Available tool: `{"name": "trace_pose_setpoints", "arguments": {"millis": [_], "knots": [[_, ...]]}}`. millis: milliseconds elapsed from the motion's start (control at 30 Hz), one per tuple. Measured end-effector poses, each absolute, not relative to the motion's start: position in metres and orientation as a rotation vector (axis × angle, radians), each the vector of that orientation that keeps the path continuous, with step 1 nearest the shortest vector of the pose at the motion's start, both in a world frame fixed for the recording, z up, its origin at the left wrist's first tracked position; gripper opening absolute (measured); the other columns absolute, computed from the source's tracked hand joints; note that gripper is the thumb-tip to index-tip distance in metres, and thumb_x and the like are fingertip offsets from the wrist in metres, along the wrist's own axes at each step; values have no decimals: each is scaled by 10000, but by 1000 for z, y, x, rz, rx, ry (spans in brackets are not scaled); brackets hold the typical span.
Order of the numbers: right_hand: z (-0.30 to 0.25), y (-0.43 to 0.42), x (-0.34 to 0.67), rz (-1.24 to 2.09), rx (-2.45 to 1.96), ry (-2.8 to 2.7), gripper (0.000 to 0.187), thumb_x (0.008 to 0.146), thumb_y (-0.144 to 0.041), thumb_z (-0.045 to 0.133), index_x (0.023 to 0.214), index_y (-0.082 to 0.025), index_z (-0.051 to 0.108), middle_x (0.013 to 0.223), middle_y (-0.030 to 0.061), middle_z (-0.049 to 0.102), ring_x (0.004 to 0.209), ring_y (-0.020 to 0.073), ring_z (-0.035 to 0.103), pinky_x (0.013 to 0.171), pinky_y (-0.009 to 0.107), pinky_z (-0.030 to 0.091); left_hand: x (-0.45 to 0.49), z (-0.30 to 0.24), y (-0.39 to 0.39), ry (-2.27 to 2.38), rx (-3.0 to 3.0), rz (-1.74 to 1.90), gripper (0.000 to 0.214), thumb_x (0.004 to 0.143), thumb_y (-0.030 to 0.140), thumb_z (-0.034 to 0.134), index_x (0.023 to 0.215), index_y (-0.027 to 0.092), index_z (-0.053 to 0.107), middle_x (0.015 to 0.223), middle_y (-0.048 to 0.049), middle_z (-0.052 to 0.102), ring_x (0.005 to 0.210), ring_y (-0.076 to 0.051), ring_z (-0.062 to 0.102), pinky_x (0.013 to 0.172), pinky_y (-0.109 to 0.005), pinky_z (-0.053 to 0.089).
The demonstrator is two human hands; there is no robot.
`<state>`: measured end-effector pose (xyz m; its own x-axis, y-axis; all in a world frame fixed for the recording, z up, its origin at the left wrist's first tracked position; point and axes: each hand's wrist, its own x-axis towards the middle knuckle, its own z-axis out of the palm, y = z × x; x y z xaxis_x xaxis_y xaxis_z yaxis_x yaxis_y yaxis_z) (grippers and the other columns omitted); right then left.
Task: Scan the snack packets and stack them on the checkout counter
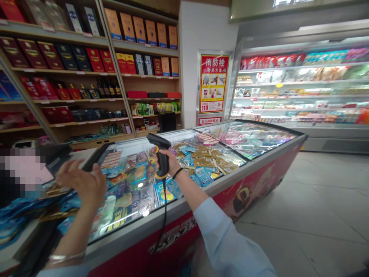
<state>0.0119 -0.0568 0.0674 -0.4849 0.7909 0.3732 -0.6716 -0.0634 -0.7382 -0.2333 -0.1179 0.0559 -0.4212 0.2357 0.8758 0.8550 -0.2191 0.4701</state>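
My right hand [172, 163] is wrapped round the grip of a black and yellow barcode scanner [163, 165], raised above a chest freezer [219, 204]. From its grip a black cable [165, 207] hangs down over the freezer's front. My left hand [86, 182] is lifted, fingers stretched and apart, with nothing visible in it. Below and beside it lies a pile of shiny blue and gold packets [17, 217] at the lower left. More gold and blue packets [203, 175] lie on the freezer's glass top, beyond my right forearm.
Shelves of boxed goods and bottles [80, 71] line the back wall. A red and yellow poster [215, 84] hangs on the pillar. A lit refrigerated display [302, 92] stands at the right, beyond the tiled floor [325, 192]. A dark device [59, 157] sits at the left.
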Motion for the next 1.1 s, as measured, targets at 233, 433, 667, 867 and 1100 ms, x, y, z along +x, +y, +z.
{"name": "trace_pose_setpoints", "arguments": {"millis": [233, 433, 667, 867, 1100], "knots": [[62, -51, 115, 1503, -236, -968, 248, 736, -369, 562, 888, -172, 569, 550, -49, 577, 359, 101, 501, 334, 196, 388, -128, 71, -93, -1347, -1439, -1683, 475, 926, 468, 315, 1171, 86, 456, 1230, -215, 462, 1229, -296, 389, 1070, -523, 257], [25, -55, 184, 1336, -333, -844, 269, 685, -380, 588, 871, -186, 571, 538, -47, 571, 361, 107, 501, 340, 202, 390, -67, 35, -65, -1419, -1671, -1745, 447, 932, 456, 342, 1210, 119, 434, 1254, -197, 442, 1246, -291, 370, 1078, -521, 248], [5, -43, 206, 1295, -345, -756, 269, 688, -375, 590, 891, -201, 551, 546, -51, 554, 362, 106, 491, 343, 202, 387, -20, 9, -16, -1518, -1931, -1789, 432, 921, 452, 381, 1191, 125, 468, 1184, -183, 527, 1175, -291, 473, 1037, -509, 344], [-3, -41, 209, 1271, -378, -739, 277, 704, -406, 594, 880, -194, 568, 560, -44, 544, 361, 103, 473, 338, 213, 381, 19, 2, 25, -1852, -2440, -1626, 306, 867, 254, 465, 1139, 117, 490, 985, -138, 640, 979, -250, 613, 914, -398, 450], [-5, -43, 206, 1242, -436, -731, 305, 692, -412, 615, 893, -186, 572, 561, -35, 551, 400, 132, 539, 329, 216, 386, 42, -11, 29, -1876, -2582, -1480, 291, 867, 232, 466, 1135, 161, 557, 1041, -114, 679, 1053, -239, 602, 971, -369, 412]]}}
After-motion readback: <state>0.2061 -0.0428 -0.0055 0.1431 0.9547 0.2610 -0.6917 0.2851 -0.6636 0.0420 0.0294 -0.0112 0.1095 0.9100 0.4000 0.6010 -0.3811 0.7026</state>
